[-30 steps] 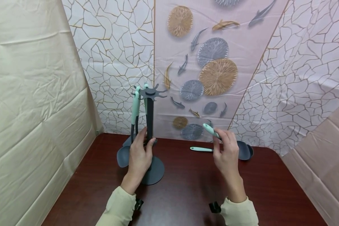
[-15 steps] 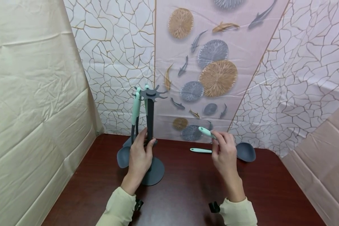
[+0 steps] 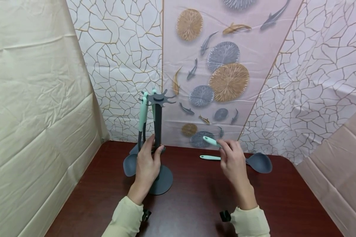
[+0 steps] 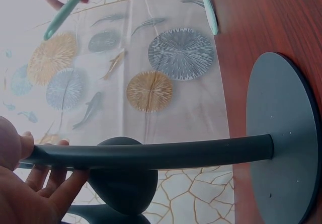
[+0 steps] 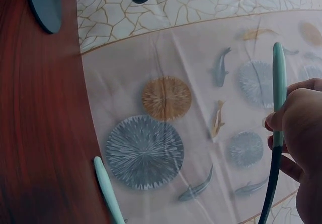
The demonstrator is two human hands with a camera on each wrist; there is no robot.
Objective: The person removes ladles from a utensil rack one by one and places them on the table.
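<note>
My left hand [image 3: 147,163] grips the upright post [image 4: 201,152] of a dark grey utensil stand with a round base [image 3: 163,181]. Several kitchen utensils with mint green handles [image 3: 142,113] hang on the left of its hooked top [image 3: 159,97]; one dark grey head [image 3: 130,164] shows beside the hand. Over to the right, my right hand [image 3: 234,161] pinches a kitchen spoon [image 3: 261,163] by its mint handle [image 5: 279,83], raised, with the handle end pointing left. Behind that hand another mint-handled utensil [image 3: 210,157] lies on the table, its head hidden.
The dark red-brown table [image 3: 190,210] ends at a back edge against a patterned cloth [image 3: 178,131] with fish and round motifs. Plain cream cloth [image 3: 41,115] hangs on the left side. Small black wrist straps [image 3: 225,216] show below the sleeves.
My right hand has moved slightly left. The spoon's handle end has shifted left and down, and its head has swung right and lower. My left hand stays on the post.
</note>
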